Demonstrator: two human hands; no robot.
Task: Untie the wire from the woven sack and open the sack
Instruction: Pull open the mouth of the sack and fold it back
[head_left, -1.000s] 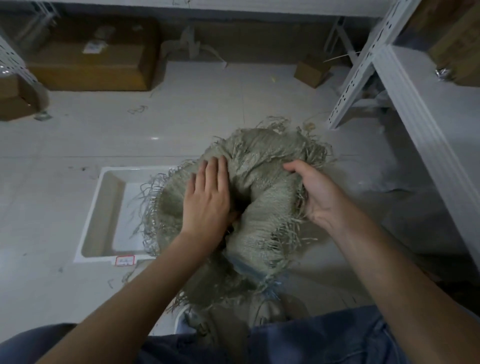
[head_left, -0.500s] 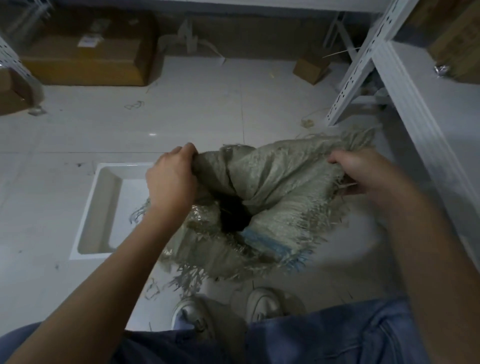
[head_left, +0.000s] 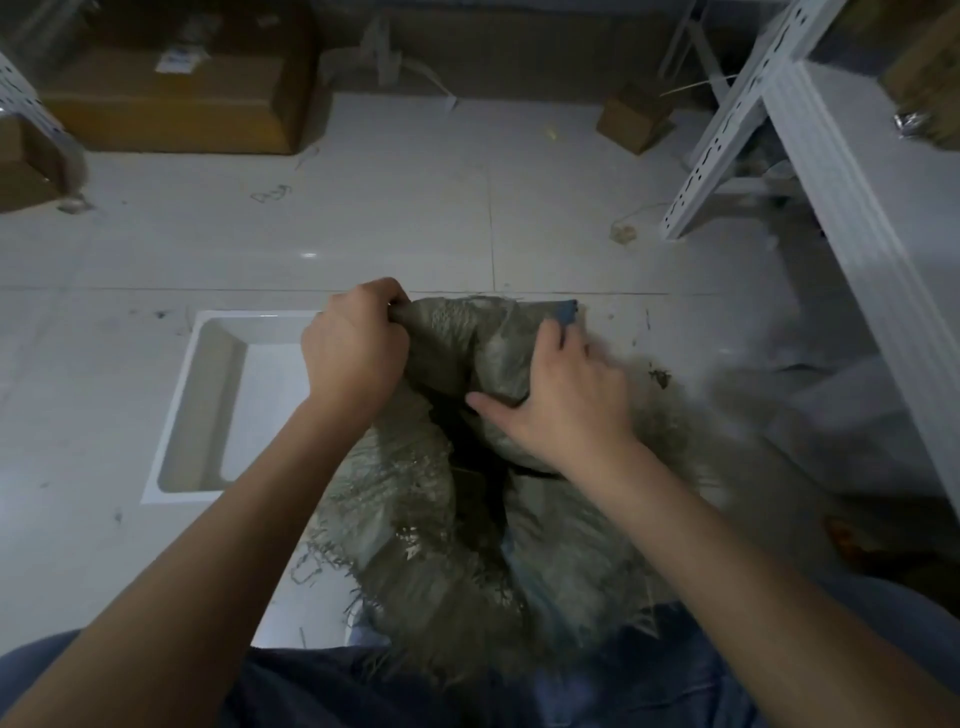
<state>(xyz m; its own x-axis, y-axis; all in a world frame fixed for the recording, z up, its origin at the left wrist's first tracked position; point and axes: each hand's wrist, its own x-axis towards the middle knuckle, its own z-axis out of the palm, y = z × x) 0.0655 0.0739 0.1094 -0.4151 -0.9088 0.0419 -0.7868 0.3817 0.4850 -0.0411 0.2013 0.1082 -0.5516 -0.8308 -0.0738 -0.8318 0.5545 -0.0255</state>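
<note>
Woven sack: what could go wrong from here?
The sack has frayed strands that could snag or tear further where the left hand grips its rim. The right hand is blurred, its hold unclear; the sack could slip. Loose strands may shed into the white tray beside it.

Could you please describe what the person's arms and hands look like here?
The left forearm and right forearm are bare, no sleeves in view. The left hand and right hand wear no gloves, and no watch or ring shows. Blue denim trousers appear below.
</note>
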